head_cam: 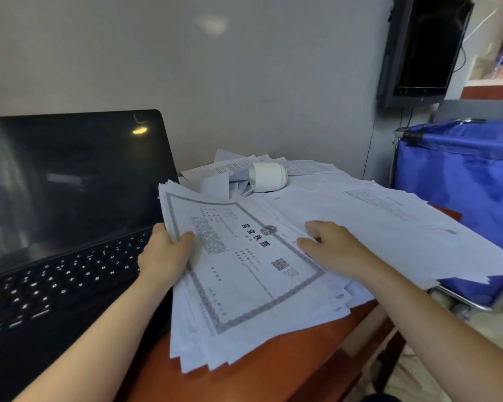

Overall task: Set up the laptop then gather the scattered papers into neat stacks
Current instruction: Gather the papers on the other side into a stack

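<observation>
papers (244,271) matt paper | laptop (64,181) screen glossy | table (288,361) smooth wood

"营业执照" on top sheet (246,288)

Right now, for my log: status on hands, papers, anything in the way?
Left hand grips paper stack; right hand presses its top. Laptop open, dark. White jar lies on rear papers.

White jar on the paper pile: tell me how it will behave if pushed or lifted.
The white jar lies on its side with a rounded body, so a push would probably roll it. It rests on loose papers, so tugging them may set it moving. Its glossy surface looks smooth, perhaps slippery to hold.
</observation>
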`<state>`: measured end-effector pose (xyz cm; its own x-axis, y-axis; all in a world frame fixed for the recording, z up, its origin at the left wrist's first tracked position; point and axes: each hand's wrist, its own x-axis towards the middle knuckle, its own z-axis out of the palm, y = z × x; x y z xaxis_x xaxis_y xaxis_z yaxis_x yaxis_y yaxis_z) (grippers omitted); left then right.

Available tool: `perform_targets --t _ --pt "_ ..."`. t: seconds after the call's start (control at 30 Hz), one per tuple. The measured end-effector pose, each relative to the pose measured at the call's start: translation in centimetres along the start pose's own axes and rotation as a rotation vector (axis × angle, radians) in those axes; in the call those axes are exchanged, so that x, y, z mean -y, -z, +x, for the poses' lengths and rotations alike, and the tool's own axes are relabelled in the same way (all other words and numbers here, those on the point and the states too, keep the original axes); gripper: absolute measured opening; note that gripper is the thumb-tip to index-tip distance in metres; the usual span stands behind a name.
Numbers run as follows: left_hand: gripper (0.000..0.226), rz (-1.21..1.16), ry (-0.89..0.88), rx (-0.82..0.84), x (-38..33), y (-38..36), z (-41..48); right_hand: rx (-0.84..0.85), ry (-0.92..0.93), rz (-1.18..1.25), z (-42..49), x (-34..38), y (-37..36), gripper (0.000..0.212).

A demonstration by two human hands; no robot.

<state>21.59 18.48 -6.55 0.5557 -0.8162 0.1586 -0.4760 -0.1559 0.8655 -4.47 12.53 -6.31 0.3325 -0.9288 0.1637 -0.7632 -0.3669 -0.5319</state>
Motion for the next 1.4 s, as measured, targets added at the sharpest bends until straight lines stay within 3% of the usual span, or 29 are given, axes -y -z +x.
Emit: perform_targets --t 0.07,0.17,0.33,0.5,0.63,0.83,0.93,1.13,1.27,1.4 --pt "0.048 -0.005 0.008 0.022 0.0 0.1 0.1 0.028 0.076 0.015 -0.6 0.3 0.0 0.029" --pt "0.028 0.067 -0.066 0.004 0.3 0.0 0.3 0.093 0.116 -0.103 -1.6 -0.1 -0.2 0.027" --pt "0.023 -0.029 -0.156 -0.095 0.4 0.4 0.5 0.043 0.010 -0.164 -3.3 -2.2 1.3 0.044" --pt "0.013 -0.126 -0.209 -0.164 0.5 0.9 0.4 0.132 -0.081 -0.285 -4.6 -2.4 2.2 0.062" --pt "0.018 -0.133 -0.236 -0.164 0.6 1.4 0.6 0.208 -0.132 -0.370 -3.6 -1.7 2.4 0.036" --pt "0.012 -0.142 -0.203 -0.160 1.1 1.4 0.2 0.051 -0.081 -0.592 -3.0 -0.5 1.6 0.007" --pt "0.009 -0.167 -0.188 -0.168 1.2 1.4 0.3 -0.063 -0.119 -0.705 -2.4 -0.8 1.3 0.018" --pt "0.005 -0.215 -0.147 -0.249 1.2 1.3 0.3 -0.368 -0.207 -0.391 -1.0 -2.6 2.2 0.018" --pt "0.009 -0.182 -0.113 -0.199 1.4 1.2 0.5 -0.552 -0.140 -0.250 -1.1 -3.0 2.0 0.022" --pt "0.014 -0.161 -0.071 -0.159 1.5 1.1 0.8 -0.473 0.019 -0.283 -2.2 -0.2 1.6 0.019"
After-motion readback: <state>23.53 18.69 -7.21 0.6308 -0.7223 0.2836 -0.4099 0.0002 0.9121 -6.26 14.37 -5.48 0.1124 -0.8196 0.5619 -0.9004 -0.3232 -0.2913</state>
